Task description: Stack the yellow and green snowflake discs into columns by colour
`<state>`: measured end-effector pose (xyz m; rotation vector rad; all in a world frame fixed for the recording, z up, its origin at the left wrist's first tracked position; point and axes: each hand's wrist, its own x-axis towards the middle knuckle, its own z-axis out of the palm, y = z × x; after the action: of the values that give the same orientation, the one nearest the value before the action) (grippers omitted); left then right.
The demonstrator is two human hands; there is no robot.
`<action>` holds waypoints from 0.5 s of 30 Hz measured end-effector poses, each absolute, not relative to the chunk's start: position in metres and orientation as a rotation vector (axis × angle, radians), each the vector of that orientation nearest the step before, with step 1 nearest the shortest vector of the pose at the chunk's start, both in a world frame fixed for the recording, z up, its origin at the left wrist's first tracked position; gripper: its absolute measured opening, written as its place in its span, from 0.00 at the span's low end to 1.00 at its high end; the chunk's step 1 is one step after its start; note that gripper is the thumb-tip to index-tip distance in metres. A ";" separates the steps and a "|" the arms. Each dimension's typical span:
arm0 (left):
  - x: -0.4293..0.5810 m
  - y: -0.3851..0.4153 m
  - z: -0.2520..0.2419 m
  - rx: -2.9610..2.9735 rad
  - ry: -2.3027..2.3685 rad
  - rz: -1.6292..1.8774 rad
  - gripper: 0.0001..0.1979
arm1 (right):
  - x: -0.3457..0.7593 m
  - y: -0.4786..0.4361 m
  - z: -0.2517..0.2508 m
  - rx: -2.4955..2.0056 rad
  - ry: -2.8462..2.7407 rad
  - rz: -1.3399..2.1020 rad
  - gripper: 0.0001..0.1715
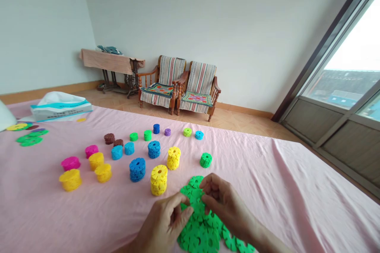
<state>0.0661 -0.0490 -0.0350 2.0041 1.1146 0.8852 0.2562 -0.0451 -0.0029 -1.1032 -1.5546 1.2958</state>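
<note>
Green notched discs, one loose heap, nearest the camera, on a pink sheet; lower edge cut off by the frame, parts of the heap covered by both hands; at far left, a white object, mostly out of frame, identity unclear; beside it, loose flat discs, green, yellow and brown among them; then a tissue packet, white with blue bands, white tissue standing out of its top, remaining contents hidden, print too blurred to read; next, magenta stacks, two; short yellow stacks, three; brown stacks, two, the nearer partly behind a light blue stack; dark blue stacks, the smallest farthest back; tall yellow stacks, two; left hand, thumb and forefinger bent close together over the heap's left side, whether gripping a disc cannot be told; a small green stack, upright beyond the heap; right hand, fingers curled over the heap's right side, fingertips partly hidden, grasp likewise impossible to tell.
</note>
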 end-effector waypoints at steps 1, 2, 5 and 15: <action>0.067 -0.048 -0.034 1.948 1.116 0.877 0.13 | 0.252 -0.048 -0.002 -1.100 -1.555 1.300 0.06; 0.067 -0.047 -0.034 1.888 1.110 0.875 0.15 | 0.249 -0.050 -0.001 -1.109 -1.573 1.285 0.07; 0.069 -0.044 -0.033 1.678 1.050 0.868 0.19 | 0.244 -0.054 0.002 -1.198 -1.731 1.123 0.17; 0.069 -0.045 -0.029 1.467 0.974 0.852 0.23 | 0.244 -0.060 -0.008 -1.204 -2.056 0.777 0.28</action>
<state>0.0687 -0.0452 -0.0293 1.4669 0.9741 0.8519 0.2437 -0.0598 -0.0081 -1.2045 -2.0564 0.7768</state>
